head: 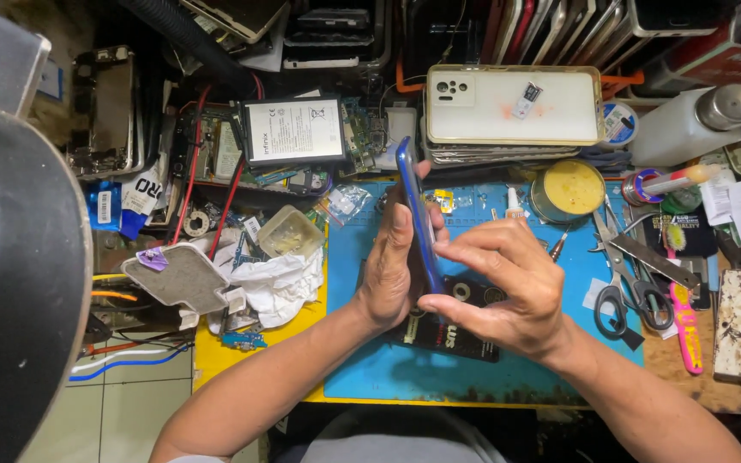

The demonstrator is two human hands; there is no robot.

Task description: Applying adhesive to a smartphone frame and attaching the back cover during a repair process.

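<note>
Both forearms are bare, without watch or rings; a light grey garment shows at the lap.

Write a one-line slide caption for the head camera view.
Both hands, left hand and right hand, grip a blue phone edge-up over a blue work mat on a cluttered repair bench.

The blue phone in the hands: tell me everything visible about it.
The blue phone is a slim, glossy blue slab seen edge-on, standing on its long edge above the blue work mat. The left hand cradles one face; the right hand pinches its lower edge with thumb and fingers. Screen and back cannot be told apart from this angle. Under it lies a dark flat piece on the mat.
</note>
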